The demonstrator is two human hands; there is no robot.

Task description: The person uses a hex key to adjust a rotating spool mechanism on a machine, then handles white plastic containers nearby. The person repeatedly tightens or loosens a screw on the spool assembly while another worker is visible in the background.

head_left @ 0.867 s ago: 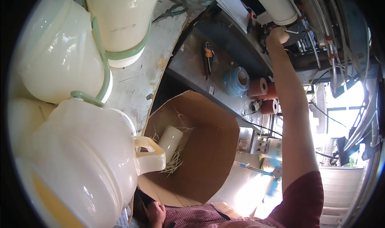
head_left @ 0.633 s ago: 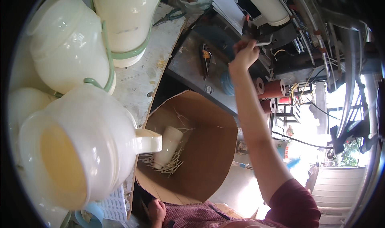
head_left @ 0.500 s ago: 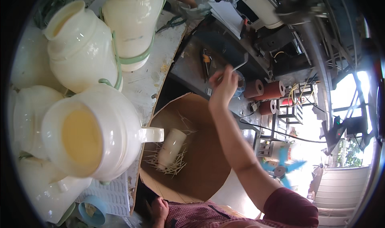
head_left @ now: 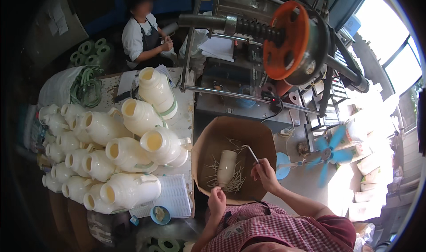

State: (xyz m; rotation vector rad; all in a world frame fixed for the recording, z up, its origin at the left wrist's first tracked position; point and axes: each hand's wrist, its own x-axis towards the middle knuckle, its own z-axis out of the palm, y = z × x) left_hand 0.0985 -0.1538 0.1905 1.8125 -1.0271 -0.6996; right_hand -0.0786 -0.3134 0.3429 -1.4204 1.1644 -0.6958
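A thin metal rod with a bent, hooked end (head_left: 251, 153) is gripped in my right hand (head_left: 266, 175), over the right side of an open cardboard box (head_left: 262, 136). At the box's near edge, my left hand (head_left: 217, 202) has its fingertips pinched together, close to the narrow end of a cream cylinder (head_left: 227, 167). Whether those fingers hold anything is too small to make out. The cylinder lies in the box on a scatter of thin pale sticks (head_left: 239, 177). The rod's hook hangs above the box, apart from the cylinder.
Many cream jugs (head_left: 128, 192) crowd the table on the left, beside printed sheets (head_left: 175, 194) and a small blue bowl (head_left: 160, 214). A metal frame with an orange wheel (head_left: 286, 41) stands ahead. A blue fan (head_left: 327, 154) is at right; a co-worker (head_left: 144, 39) sits at far left.
My right hand has come down and nearer with the rod, from above the dark bench to the box. The left hand has moved up to the cylinder's near end. The view has widened.
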